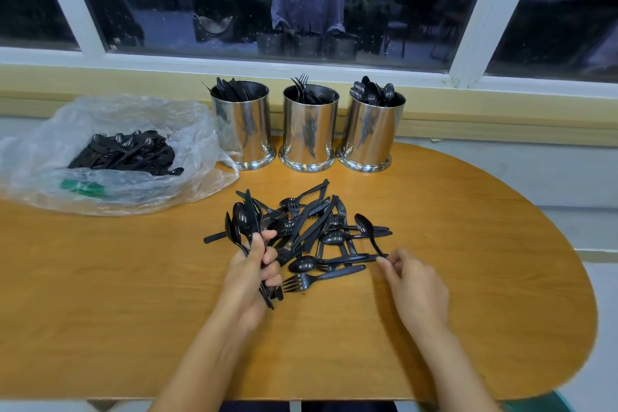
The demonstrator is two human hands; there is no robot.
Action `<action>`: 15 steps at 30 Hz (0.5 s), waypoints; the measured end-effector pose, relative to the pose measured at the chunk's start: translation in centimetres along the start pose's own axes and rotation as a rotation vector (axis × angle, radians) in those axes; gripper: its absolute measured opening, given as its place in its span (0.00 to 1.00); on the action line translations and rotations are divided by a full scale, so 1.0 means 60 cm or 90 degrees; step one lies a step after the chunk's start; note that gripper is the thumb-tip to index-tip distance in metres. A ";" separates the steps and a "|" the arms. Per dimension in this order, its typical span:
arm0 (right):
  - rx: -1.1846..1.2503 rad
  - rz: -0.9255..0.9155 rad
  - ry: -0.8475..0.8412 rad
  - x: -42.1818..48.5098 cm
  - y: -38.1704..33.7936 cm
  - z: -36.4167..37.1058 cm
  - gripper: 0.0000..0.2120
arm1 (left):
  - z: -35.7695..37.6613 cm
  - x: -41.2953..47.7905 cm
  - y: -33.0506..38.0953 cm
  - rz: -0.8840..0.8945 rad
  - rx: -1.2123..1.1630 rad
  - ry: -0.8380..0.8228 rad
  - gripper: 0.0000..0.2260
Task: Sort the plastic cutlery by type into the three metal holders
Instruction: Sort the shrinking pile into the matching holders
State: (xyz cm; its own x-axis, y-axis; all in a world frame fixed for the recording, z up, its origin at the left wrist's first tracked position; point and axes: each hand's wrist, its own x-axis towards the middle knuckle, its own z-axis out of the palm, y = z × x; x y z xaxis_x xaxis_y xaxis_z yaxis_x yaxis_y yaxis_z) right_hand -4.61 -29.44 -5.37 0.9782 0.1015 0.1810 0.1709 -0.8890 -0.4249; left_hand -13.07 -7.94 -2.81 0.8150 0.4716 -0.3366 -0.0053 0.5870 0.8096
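— Three metal holders [309,144] are seen in a row at the upper middle of the frame, below the window ledge. Why are they set so?

— One type is kept in each: knives in the left holder [239,124], forks in the middle holder [309,124], spoons in the right holder [371,130]. They are stood just behind the loose pile [311,231]. The pile is spread at the centre of the table [468,278], so each piece can be told apart.

— And the bundle [242,222] in the left hand [249,273]?

— It is gripped by curled fingers and thumb, bowls upward, at the left edge of the pile. Mostly spoons are seen in it. Probably they are collected so that one trip to the right holder is enough.

— What is done by the right hand [414,288]?

— The handle end of one spoon [364,226] is pinched between thumb and fingertips at the lower right of the pile. The other fingers are loosely bent. It is judged that this spoon is meant for the bundle.

— Is much left?

— Yes. More unsorted cutlery is kept in the plastic bag [100,191] at the upper left, so the task is judged far from finished.
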 end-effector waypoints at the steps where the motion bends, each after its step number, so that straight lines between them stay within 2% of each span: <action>1: 0.034 -0.004 0.002 0.002 -0.001 0.000 0.11 | -0.001 0.001 0.000 -0.001 0.009 0.004 0.13; 5: 0.330 0.035 -0.045 0.010 -0.016 0.000 0.02 | 0.005 0.000 0.001 0.023 0.078 0.021 0.18; 9: 0.642 0.125 -0.190 0.000 -0.057 -0.019 0.11 | 0.021 -0.005 0.010 0.024 0.128 0.007 0.24; 11: 0.716 0.117 -0.243 -0.012 -0.087 -0.027 0.09 | 0.032 -0.007 0.011 0.035 0.122 -0.016 0.27; 15: 0.757 0.062 -0.289 -0.046 -0.142 -0.013 0.03 | 0.047 -0.007 0.009 0.055 0.114 -0.023 0.29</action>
State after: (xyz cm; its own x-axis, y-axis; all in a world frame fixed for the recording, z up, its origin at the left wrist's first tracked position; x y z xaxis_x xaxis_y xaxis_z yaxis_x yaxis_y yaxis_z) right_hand -8.88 -22.50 -1.54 0.9045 0.4110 -0.1138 -0.1342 0.0210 -0.9907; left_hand -11.78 -9.70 -0.88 0.8364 0.4889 -0.2478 0.0247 0.4181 0.9081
